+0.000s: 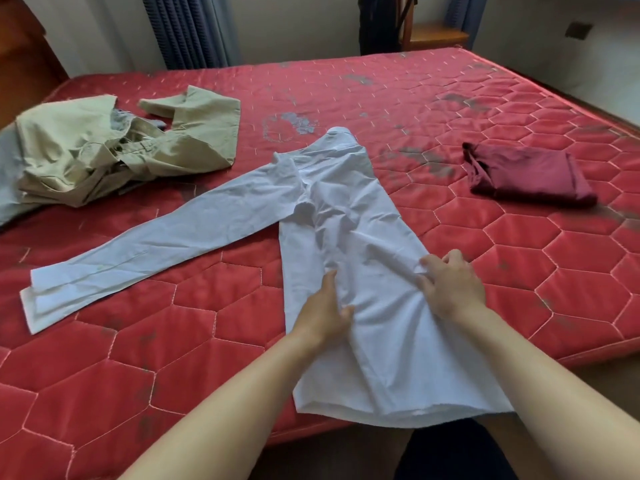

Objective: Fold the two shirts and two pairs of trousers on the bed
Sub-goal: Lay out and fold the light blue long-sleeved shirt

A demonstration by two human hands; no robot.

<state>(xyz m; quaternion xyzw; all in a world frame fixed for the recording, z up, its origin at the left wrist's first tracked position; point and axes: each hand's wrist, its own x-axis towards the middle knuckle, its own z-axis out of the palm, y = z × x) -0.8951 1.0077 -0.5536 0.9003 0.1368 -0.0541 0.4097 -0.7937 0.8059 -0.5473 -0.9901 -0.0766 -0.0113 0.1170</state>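
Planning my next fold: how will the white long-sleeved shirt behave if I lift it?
Probably floppy: the white long-sleeved shirt wrinkles and bunches at the right hand. Likely light, being thin. Its outstretched sleeve may drag across the red quilted mattress.

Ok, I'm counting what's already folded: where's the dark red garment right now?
In the head view, the dark red garment lies folded on the right of the red mattress, apart from the white shirt.
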